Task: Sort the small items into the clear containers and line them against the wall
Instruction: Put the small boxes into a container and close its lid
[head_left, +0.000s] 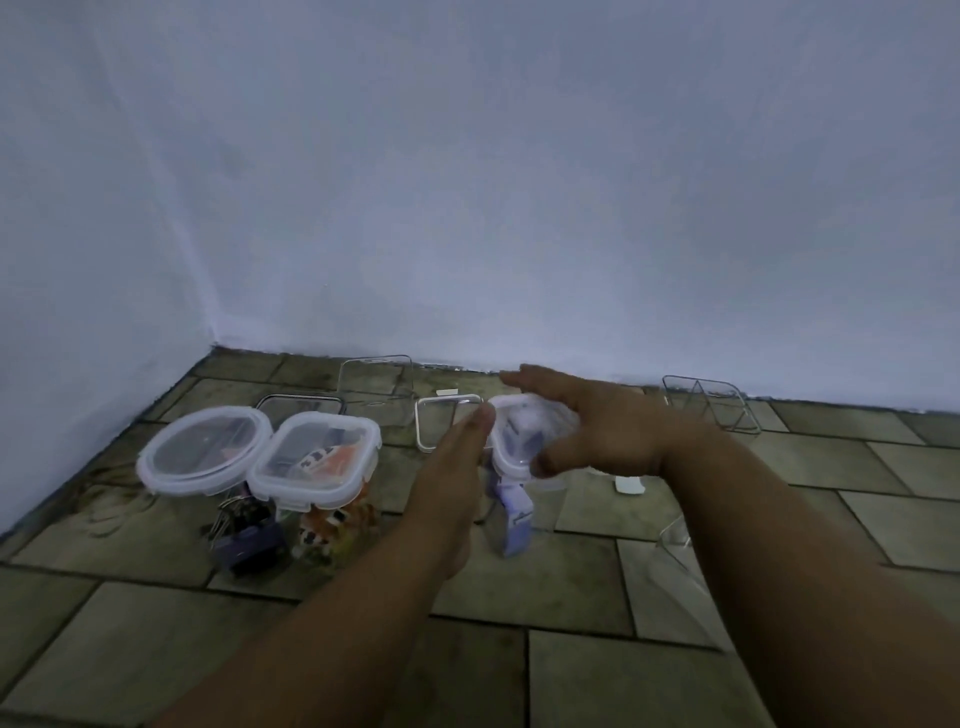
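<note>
**Inspector:** Entered largest first. The wall (519, 182) fills the upper frame, with the tiled floor (571, 675) below it. At centre left, the round-lidded container (205, 454) and the rectangular-lidded container (314, 460) stand touching. Both are filled and closed, and both sit well out from the wall. One empty container (376, 382) stands against the wall at upper centre, and a second empty container (711, 408) is at the right.

**Clerk:** And the step in hand?

**Inspector:** In my judgement, closing the third container (511, 514) at centre frame, which holds purplish items. Its lid (519, 431) is on top. The right hand (597, 431) arches over the lid with fingers spread and fairly straight, clamping nothing. The left hand (457, 467) has straight fingers laid together, their tips at the lid's left edge. Blur prevents confirming whether the lid is seated.

**Clerk:** What does the next move call for?

**Inspector:** Even downward pressure until the lid seats. Then the filled containers must be slid back to the wall in a row. A small white piece (628, 486) lies loose at right and has yet to be sorted.
</note>
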